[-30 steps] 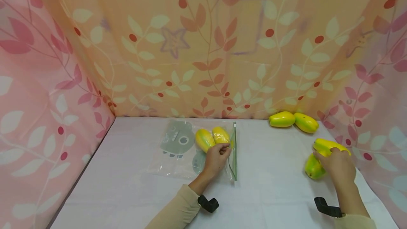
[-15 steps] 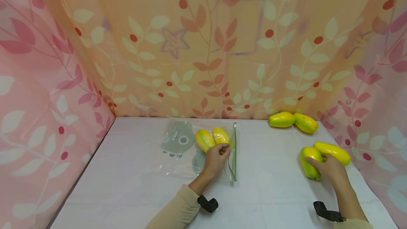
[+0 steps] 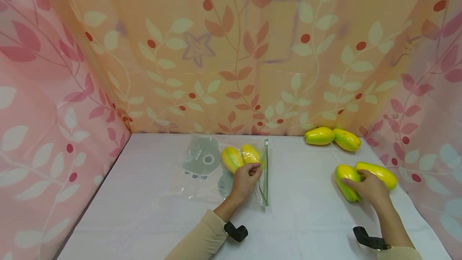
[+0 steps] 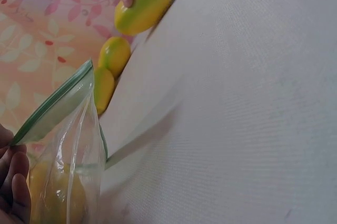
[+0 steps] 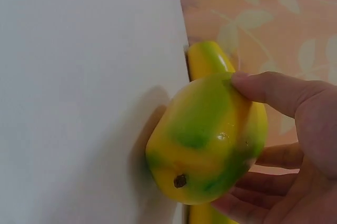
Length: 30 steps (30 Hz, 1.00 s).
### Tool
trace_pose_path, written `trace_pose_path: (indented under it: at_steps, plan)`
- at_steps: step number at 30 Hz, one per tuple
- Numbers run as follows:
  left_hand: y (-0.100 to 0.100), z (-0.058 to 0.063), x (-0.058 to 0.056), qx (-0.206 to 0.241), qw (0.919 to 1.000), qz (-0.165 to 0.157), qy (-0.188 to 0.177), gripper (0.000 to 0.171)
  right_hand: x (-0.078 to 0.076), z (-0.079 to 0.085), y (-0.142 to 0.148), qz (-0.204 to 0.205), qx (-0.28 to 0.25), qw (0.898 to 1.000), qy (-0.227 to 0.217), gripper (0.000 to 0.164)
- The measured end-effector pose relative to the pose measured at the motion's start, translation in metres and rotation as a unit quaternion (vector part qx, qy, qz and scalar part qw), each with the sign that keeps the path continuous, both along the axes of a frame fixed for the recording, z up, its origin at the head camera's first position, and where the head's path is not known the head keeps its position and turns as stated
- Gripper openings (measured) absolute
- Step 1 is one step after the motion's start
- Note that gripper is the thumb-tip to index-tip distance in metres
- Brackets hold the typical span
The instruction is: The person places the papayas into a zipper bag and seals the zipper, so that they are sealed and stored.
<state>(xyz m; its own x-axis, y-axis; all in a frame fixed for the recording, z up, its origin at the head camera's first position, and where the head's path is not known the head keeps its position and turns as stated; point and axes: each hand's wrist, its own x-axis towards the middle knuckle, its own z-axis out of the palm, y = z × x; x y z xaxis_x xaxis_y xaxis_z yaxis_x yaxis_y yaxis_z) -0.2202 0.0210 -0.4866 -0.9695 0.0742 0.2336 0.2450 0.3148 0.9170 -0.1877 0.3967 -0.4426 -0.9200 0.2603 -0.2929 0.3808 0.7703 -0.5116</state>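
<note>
My left hand (image 3: 245, 179) pinches the green zip edge of a clear zip bag (image 3: 202, 153) printed with a grey-green cartoon creature. The left wrist view shows the bag's mouth (image 4: 55, 100) lifted, its two edges apart. Two yellow papayas (image 3: 232, 158) lie inside, partly behind the left hand. My right hand (image 3: 373, 187) grips a yellow-green papaya (image 3: 347, 183) at the right of the table. In the right wrist view the thumb presses on top of this papaya (image 5: 205, 134) and the fingers curl beneath, over its shadow. Another papaya (image 3: 379, 175) lies just behind the right hand.
Two more papayas (image 3: 320, 135) lie end to end at the back right, against the patterned curtain (image 3: 234, 71). A white cloth covers the table (image 3: 296, 200). Curtains also stand along the left and right sides.
My right hand has taken hold of the nearer papaya and shifted it a little left, apart from the one beside it. The left hand stays at the bag.
</note>
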Motion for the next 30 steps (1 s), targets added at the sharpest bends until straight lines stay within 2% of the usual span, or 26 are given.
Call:
trace_pose_path:
  at_steps: [13, 30]
  plan:
    - [0.000, 0.002, 0.001, 0.002, 1.0000, -0.003, -0.003, 0.020, -0.015, 0.006, -0.027, 0.048, 0.016, 0.999, 0.017, 0.105]
    - [0.001, 0.002, 0.004, 0.000, 1.0000, -0.003, -0.004, 0.020, -0.046, 0.002, -0.089, 0.098, -0.004, 0.994, 0.049, 0.091]
